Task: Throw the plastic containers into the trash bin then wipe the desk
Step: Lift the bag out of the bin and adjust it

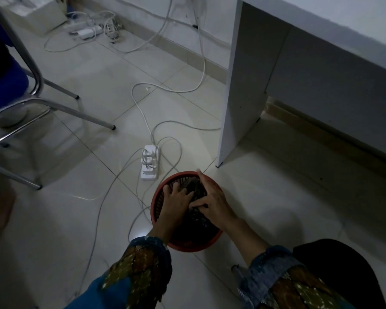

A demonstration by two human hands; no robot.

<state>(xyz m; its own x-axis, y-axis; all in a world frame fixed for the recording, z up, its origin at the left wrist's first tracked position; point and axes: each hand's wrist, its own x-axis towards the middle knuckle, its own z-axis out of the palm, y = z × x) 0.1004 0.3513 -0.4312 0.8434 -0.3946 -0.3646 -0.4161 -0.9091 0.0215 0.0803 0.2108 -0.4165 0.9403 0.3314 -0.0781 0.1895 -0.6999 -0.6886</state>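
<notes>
A round trash bin point(183, 245) of reddish-orange plastic is set on the floor point(276, 197), which is laid with pale, glossy square tiles. The bin's wall is moulded as an open lattice and is topped by a smooth, solid rim. The plastic containers point(194, 188) are seen only as a dark, faintly glinting mass inside the bin. Separate pieces cannot be made out in the dim light.

Both hands are reached into the bin from the near side, over that mass. The left hand point(176, 201) is laid flat on its left part, fingers spread and straight, nothing being grasped. The right hand point(214, 204) is placed on its right part, with one finger stretched to the far rim. Its thumb and other fingers are bent at the edge of the dark mass, but whether anything is gripped cannot be told. Both wrists are covered by patterned fabric sleeves point(140, 264) in blue, ochre and brown.

A white power strip point(149, 162), rectangular and with plugs inserted, is found just beyond the bin to the left. Thin white cables point(140, 112) are looped around it across the tiles. The flat white side panel of the desk point(243, 85) is stood to the far right of the bin. A chair point(76, 112) with chromed tubular legs and a blue seat is seen at far left.
</notes>
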